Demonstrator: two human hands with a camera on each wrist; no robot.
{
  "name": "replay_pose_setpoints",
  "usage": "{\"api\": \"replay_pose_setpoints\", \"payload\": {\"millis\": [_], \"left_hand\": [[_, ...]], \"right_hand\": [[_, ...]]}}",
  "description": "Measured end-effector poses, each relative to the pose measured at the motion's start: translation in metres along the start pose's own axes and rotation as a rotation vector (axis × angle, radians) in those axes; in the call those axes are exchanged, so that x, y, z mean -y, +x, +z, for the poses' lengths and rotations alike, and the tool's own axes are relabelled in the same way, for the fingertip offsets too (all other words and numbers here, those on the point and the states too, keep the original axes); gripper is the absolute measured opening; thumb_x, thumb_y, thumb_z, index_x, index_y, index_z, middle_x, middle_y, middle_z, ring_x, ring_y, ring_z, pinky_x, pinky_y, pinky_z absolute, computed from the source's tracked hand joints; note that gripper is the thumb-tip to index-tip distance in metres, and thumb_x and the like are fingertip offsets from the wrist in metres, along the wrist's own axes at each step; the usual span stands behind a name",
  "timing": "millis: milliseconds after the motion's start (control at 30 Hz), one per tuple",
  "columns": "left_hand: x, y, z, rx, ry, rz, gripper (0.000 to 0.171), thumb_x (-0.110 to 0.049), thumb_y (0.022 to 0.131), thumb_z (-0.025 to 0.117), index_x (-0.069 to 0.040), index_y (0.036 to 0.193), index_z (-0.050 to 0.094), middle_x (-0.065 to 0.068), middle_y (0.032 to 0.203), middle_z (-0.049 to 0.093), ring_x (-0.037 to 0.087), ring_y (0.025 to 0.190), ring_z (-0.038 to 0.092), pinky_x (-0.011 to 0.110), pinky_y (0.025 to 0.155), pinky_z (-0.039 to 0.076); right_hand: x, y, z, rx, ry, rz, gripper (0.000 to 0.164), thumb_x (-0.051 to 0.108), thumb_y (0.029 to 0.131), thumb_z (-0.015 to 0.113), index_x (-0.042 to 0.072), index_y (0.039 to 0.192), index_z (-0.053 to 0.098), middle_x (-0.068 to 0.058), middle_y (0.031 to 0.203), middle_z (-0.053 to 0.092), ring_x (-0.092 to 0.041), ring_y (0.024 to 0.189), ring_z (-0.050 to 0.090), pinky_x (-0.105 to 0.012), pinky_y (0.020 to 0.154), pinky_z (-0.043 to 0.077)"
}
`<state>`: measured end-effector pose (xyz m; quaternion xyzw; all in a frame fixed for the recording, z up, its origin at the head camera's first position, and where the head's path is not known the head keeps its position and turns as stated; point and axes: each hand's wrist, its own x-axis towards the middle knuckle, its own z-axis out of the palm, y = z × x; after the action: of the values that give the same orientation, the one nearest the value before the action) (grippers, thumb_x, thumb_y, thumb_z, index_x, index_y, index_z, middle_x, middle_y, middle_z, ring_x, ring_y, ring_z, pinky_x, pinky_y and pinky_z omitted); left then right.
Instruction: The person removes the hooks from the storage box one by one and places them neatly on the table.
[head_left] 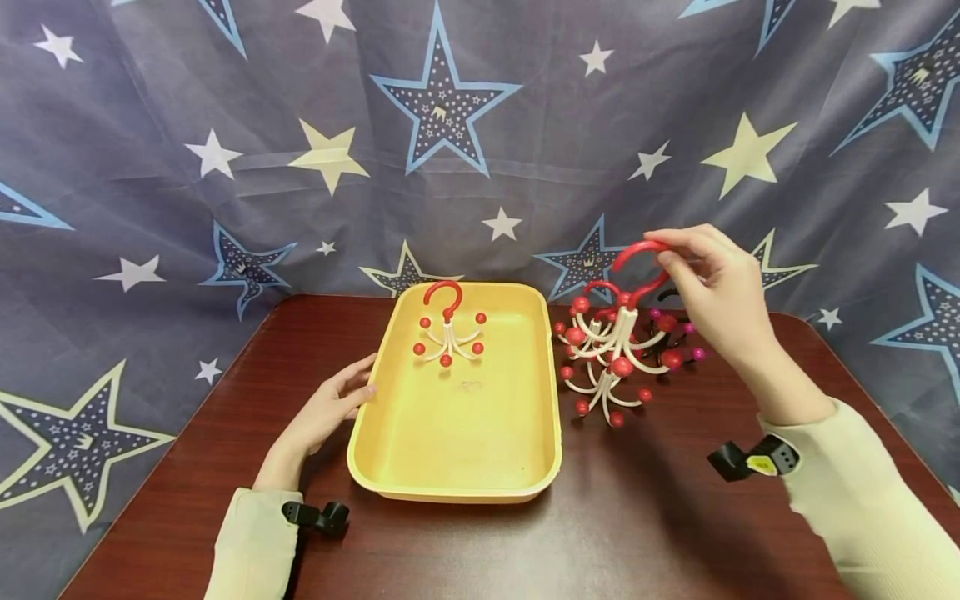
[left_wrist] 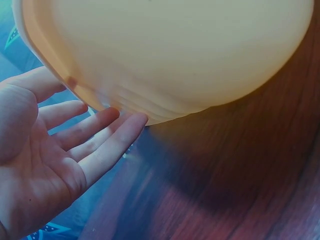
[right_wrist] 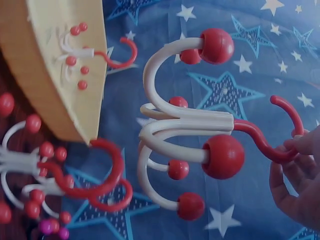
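Observation:
My right hand (head_left: 716, 287) pinches the red hook of a white multi-arm hanger (head_left: 621, 333) with red ball tips, held up over the table's right side. In the right wrist view this hanger (right_wrist: 187, 122) hangs from the fingertips against the curtain. My left hand (head_left: 322, 410) rests at the left side of a yellow tray (head_left: 457, 450), fingers fairly straight and touching its wall, as the left wrist view of the hand (left_wrist: 65, 145) shows. Inside the tray, near its far end, stands another white hanger (head_left: 448, 337) with a red hook.
Below the raised hanger, more red-and-white hangers (head_left: 604, 390) stand on the brown table (head_left: 645, 533), right of the tray. Behind them is a dark hanger with magenta balls (head_left: 699, 354). A star-patterned curtain (head_left: 480, 200) backs the table.

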<state>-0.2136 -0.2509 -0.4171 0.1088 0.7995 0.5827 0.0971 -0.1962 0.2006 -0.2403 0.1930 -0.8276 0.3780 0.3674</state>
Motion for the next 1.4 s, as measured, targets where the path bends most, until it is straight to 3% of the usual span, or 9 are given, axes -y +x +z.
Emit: {"api": "replay_pose_setpoints", "payload": {"millis": [133, 300, 467, 867, 1200, 1400], "left_hand": [[-0.001, 0.000, 0.001, 0.006, -0.011, 0.002, 0.059, -0.022, 0.093, 0.052, -0.012, 0.144, 0.024, 0.024, 0.136, 0.039, 0.034, 0.106, 0.055, 0.034, 0.075, 0.054], [-0.002, -0.001, 0.001, 0.007, -0.016, 0.003, 0.060, -0.022, 0.093, 0.052, -0.013, 0.145, 0.024, 0.024, 0.136, 0.038, 0.034, 0.107, 0.055, 0.034, 0.076, 0.053], [-0.004, -0.001, 0.001, 0.003, -0.011, 0.003, 0.059, -0.022, 0.093, 0.052, -0.012, 0.145, 0.024, 0.024, 0.136, 0.039, 0.032, 0.106, 0.056, 0.034, 0.076, 0.054], [-0.004, -0.002, 0.002, 0.001, -0.006, 0.000, 0.060, -0.023, 0.093, 0.052, -0.013, 0.145, 0.024, 0.024, 0.137, 0.038, 0.032, 0.106, 0.056, 0.034, 0.076, 0.053], [-0.002, -0.002, 0.002, 0.000, -0.017, 0.009, 0.060, -0.022, 0.093, 0.052, -0.012, 0.144, 0.025, 0.024, 0.136, 0.038, 0.028, 0.104, 0.058, 0.034, 0.075, 0.054], [-0.002, -0.002, 0.002, 0.004, -0.020, 0.010, 0.060, -0.022, 0.093, 0.053, -0.012, 0.144, 0.025, 0.024, 0.136, 0.038, 0.027, 0.103, 0.058, 0.034, 0.075, 0.054]], "right_hand": [[-0.011, -0.006, -0.013, -0.021, -0.044, 0.010, 0.023, 0.004, 0.084, 0.062, 0.011, 0.105, 0.069, 0.019, 0.087, 0.056, 0.009, 0.074, 0.054, -0.004, 0.066, 0.041], [-0.026, -0.015, -0.028, -0.053, -0.111, 0.059, 0.023, 0.005, 0.084, 0.062, 0.011, 0.105, 0.070, 0.012, 0.082, 0.057, 0.011, 0.071, 0.051, -0.004, 0.062, 0.037], [-0.037, -0.022, -0.040, -0.060, -0.169, 0.121, 0.023, 0.007, 0.085, 0.061, 0.012, 0.106, 0.069, 0.023, 0.079, 0.050, 0.012, 0.067, 0.047, -0.004, 0.060, 0.034], [-0.073, -0.048, -0.049, -0.021, -0.251, 0.187, 0.022, 0.009, 0.085, 0.061, 0.008, 0.106, 0.068, 0.032, 0.085, 0.046, 0.020, 0.068, 0.043, -0.003, 0.062, 0.032], [-0.096, -0.064, -0.042, 0.060, -0.298, 0.234, 0.022, 0.008, 0.085, 0.061, 0.010, 0.106, 0.068, -0.006, 0.086, 0.061, 0.017, 0.064, 0.038, -0.014, 0.057, 0.031], [-0.104, -0.071, -0.037, 0.096, -0.312, 0.247, 0.022, 0.007, 0.084, 0.061, 0.007, 0.105, 0.067, -0.013, 0.090, 0.064, 0.018, 0.063, 0.036, -0.016, 0.057, 0.031]]}}
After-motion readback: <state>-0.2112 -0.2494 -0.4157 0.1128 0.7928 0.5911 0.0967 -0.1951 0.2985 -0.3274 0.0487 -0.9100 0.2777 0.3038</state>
